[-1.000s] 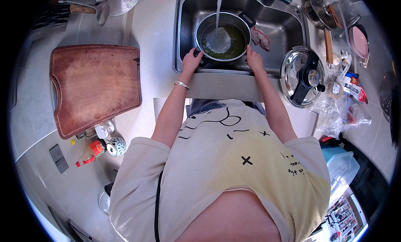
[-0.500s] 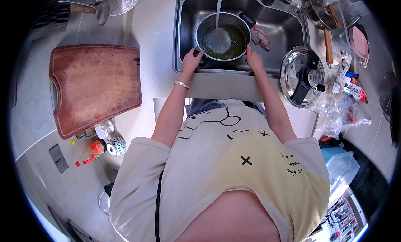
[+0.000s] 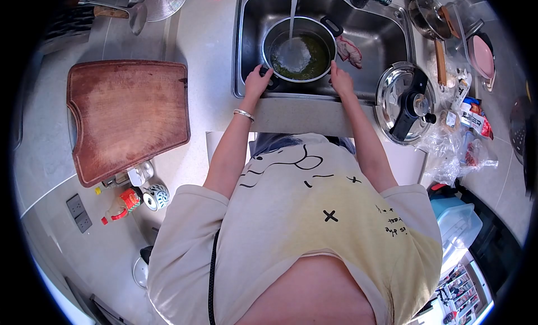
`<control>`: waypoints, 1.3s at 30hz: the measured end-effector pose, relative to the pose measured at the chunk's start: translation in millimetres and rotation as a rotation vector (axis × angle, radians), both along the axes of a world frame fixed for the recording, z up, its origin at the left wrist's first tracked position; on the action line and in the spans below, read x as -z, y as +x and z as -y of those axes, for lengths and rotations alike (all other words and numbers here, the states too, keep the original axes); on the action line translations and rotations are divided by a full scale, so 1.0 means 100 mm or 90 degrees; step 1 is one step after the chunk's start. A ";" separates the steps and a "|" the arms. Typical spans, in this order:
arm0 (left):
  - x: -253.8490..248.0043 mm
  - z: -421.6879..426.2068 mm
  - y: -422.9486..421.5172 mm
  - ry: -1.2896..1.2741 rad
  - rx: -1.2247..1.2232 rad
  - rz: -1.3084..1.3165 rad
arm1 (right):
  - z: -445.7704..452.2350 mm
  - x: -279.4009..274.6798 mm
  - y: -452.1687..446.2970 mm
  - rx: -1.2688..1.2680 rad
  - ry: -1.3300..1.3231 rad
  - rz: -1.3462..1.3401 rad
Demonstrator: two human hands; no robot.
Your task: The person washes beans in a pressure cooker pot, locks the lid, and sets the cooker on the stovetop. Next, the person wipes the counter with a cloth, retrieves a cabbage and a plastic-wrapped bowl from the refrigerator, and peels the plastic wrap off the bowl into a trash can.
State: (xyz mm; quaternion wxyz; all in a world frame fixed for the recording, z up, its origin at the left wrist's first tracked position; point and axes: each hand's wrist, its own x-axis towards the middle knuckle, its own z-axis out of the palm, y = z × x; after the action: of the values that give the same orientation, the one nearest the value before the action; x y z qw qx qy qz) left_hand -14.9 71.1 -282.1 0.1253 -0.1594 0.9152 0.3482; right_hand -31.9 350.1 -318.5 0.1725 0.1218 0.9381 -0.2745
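Left in the sink (image 3: 375, 33), froth obscures the contents of the pot (image 3: 316, 28); the falling water's (image 3: 293, 11) source is cut off. The left hand (image 3: 259, 80) grips and partly hides the near-left handle (image 3: 273, 84); whether the right hand's (image 3: 341, 79) fingers close at the rim, I cannot tell. The 2 handles align near-left to far-right. Pale counter (image 3: 213, 61) borders the sink.

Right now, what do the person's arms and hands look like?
The sleeves are short, loose and cream-coloured. A shiny, silvery bangle circles the wrist above the left hand; none shows by the right hand. Neither hand wears a glove.
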 end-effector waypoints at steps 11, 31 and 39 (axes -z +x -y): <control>-0.02 -0.01 0.00 -0.001 0.002 0.004 | -0.01 0.03 -0.01 -0.008 0.011 0.010; 0.02 0.00 0.01 -0.005 0.003 -0.010 | 0.00 0.02 0.01 0.002 -0.005 -0.010; -0.13 -0.02 0.01 0.013 0.023 0.028 | -0.01 0.03 0.00 0.003 -0.010 0.000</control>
State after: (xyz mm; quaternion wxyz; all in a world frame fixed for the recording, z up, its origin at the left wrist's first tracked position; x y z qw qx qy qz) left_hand -14.0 73.0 -269.0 0.1531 -0.1487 0.9114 0.3517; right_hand -31.7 351.6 -321.4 0.1727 0.1226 0.9357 -0.2823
